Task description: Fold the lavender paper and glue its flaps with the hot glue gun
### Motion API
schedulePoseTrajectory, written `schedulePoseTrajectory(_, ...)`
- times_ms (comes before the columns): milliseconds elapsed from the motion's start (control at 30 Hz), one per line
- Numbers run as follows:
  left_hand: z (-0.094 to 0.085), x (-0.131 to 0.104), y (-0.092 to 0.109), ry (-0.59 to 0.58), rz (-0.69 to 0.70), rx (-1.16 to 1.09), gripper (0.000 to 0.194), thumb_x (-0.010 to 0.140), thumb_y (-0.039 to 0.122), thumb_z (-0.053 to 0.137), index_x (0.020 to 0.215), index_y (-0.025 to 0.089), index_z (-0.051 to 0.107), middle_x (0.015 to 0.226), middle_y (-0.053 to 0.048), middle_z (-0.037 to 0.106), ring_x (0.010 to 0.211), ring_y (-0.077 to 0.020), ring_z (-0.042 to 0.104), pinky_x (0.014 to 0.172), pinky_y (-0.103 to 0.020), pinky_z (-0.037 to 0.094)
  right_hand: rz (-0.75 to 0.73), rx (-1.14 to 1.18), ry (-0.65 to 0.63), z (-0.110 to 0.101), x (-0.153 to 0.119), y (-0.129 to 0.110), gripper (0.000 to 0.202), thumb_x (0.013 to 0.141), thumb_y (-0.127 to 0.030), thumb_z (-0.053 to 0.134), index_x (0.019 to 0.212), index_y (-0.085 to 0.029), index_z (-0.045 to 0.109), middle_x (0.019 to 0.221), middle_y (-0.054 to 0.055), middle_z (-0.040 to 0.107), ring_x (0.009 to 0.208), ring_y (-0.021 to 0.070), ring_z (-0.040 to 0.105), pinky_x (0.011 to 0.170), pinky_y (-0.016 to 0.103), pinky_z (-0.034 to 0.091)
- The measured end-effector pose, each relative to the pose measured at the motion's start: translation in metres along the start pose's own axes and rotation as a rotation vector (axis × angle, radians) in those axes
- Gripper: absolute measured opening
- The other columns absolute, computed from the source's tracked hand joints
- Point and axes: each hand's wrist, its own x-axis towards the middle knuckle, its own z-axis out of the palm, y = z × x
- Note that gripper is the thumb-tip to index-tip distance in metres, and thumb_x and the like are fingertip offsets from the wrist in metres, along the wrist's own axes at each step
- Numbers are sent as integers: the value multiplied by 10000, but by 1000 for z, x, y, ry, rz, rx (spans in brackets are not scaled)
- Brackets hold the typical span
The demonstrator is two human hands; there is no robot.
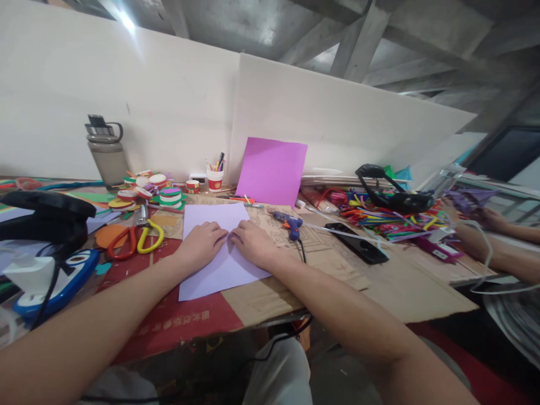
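A sheet of lavender paper (206, 286) lies on the cardboard in front of me. My left hand (203, 243) rests on its left half with bent fingers held together. From the other side, my right hand (253, 242) meets it near the middle of the sheet. Both sets of fingertips are closed at the paper there, almost touching each other; the thumbs are partly hidden. Just right of my right hand lies a blue glue gun (294, 226) with an orange trigger. A purple sheet (272, 171) leans on the white board behind.
Red and yellow-handled scissors (137, 239) and a blue power strip (57, 287) lie left. A grey bottle (107, 160) and a pen cup (215, 179) stand behind. Rightward are a phone (356, 243), colourful pipe cleaners (375, 216), a black headset (392, 194) and another person's arm (493, 247).
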Motion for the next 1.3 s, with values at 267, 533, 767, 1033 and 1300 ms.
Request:
schedulePoseTrajectory(267, -2, 0, 1, 0, -15, -15, 293, 929, 303, 417, 1058, 234, 671, 983, -72, 612, 945, -222, 538, 847, -378, 420, 9, 13, -58, -6, 1, -4, 319, 950, -306, 408, 1015, -156, 682, 984, 96, 562, 952, 195, 476, 871, 322, 353)
schedulePoseTrajectory(533, -2, 0, 1, 2, -25, 5, 277, 919, 286, 434, 1026, 208, 678, 975, -79, 610, 944, -223, 540, 846, -376, 424, 6, 0, -21, -1, 0, -6, 305, 944, -331, 425, 1008, -173, 678, 998, 86, 573, 953, 193, 477, 846, 315, 369)
schedulePoseTrajectory(767, -2, 0, 0, 15, -19, -21, 264, 912, 293, 450, 1014, 206, 677, 965, -78, 618, 951, -223, 543, 853, -371, 421, -11, 29, -57, -6, 4, -6, 363, 947, -387, 410, 953, -164, 696, 962, 90, 583, 925, 188, 492, 827, 308, 373)
schedulePoseTrajectory(1033, -1, 0, -1, 21, -27, -30, 298, 924, 306, 424, 1005, 182, 683, 974, -79, 625, 945, -220, 547, 853, -366, 423, 63, 101, -35, 0, 5, 11, 383, 954, -341, 408, 839, -129, 705, 912, 89, 604, 883, 151, 523, 820, 262, 363)
schedulePoseTrajectory(1300, -2, 0, -1, 22, -27, -45, 300, 922, 332, 427, 1014, 195, 678, 954, -80, 624, 944, -219, 551, 863, -369, 422, 61, 67, -37, -4, 5, 5, 360, 953, -339, 408, 879, -137, 696, 949, 90, 599, 916, 156, 513, 849, 276, 357)
